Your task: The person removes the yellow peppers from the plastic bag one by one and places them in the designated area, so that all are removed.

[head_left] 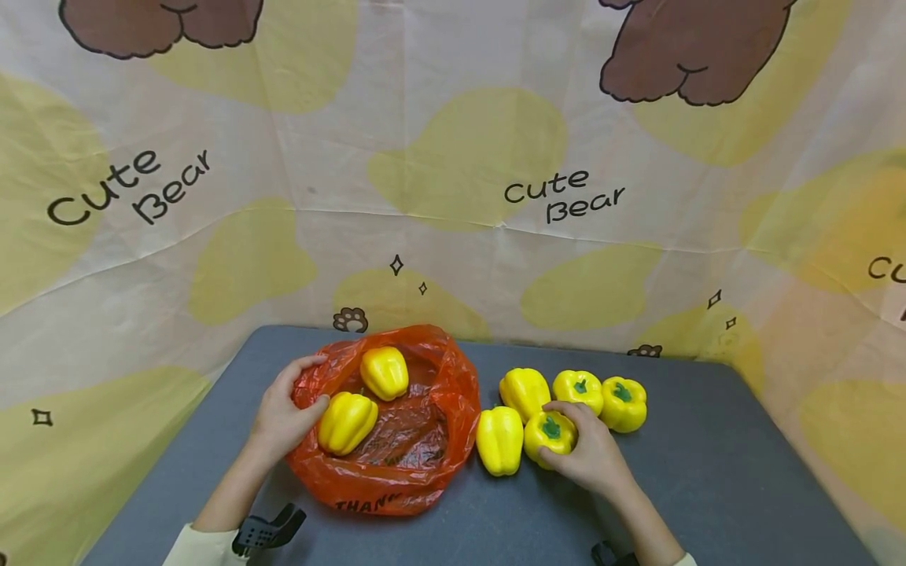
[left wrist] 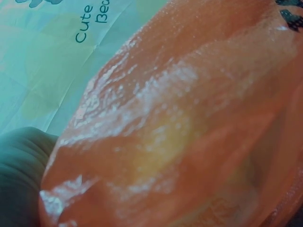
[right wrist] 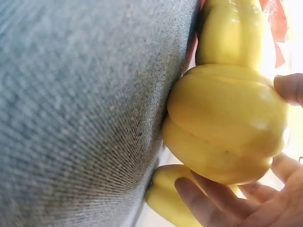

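Observation:
A red plastic bag point(head_left: 460, 393) lies with its mouth spread wide, and two yellow bell peppers point(head_left: 348, 424) sit inside it. My left hand point(head_left: 283, 413) holds the bag's left rim between thumb and fingers. In the left wrist view the film of the bag point(left wrist: 156, 94) covers most of the picture, with part of the hand point(left wrist: 23, 175) at the edge. To the bag's right, my right hand point(head_left: 591, 452) grips a yellow bell pepper point(head_left: 548, 436) with a green stem. Thumb and fingers stand around that bell pepper point(right wrist: 227, 123) in the right wrist view, where it still touches the table.
Several more yellow bell peppers stand close around the held one, including one beside the bag point(head_left: 499, 440) and one at the far right point(head_left: 624, 405). All rest on a grey table point(head_left: 708, 487). A printed cloth point(head_left: 439, 157) hangs behind the table.

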A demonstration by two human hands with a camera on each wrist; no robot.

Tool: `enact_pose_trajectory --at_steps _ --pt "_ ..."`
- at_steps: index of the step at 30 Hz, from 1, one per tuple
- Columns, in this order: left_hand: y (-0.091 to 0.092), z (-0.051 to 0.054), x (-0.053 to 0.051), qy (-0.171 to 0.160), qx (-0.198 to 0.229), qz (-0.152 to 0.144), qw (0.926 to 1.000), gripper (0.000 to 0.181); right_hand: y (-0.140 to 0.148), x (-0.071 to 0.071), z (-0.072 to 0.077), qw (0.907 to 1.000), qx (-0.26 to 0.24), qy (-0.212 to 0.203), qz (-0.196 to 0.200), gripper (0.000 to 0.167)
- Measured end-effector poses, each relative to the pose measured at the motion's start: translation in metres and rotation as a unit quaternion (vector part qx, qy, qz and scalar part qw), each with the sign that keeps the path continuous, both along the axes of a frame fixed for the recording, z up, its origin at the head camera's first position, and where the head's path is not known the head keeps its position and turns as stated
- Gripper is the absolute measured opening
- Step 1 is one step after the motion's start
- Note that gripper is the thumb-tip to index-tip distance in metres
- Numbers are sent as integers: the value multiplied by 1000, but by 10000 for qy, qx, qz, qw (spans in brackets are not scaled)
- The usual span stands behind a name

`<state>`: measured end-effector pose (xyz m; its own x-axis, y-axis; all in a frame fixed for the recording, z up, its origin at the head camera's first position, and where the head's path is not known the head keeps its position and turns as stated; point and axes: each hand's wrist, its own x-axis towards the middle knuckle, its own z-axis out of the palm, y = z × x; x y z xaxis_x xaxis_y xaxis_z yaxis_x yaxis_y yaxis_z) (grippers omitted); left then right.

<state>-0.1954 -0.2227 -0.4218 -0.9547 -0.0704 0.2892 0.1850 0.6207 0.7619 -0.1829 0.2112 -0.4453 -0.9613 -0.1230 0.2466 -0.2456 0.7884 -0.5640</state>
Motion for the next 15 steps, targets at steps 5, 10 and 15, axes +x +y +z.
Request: enact_pose_trajectory --at_steps 5,10,15 --pt "1 -1 -1 150 -23 -19 9999 53 -2 4 6 9993 302 -190 -146 58" --pt "1 -1 -1 289 -36 -38 9996 54 -3 7 14 9986 416 -158 -280 56" --pt "1 0 0 271 -54 22 9996 54 -3 11 21 9990 231 -95 -372 55"
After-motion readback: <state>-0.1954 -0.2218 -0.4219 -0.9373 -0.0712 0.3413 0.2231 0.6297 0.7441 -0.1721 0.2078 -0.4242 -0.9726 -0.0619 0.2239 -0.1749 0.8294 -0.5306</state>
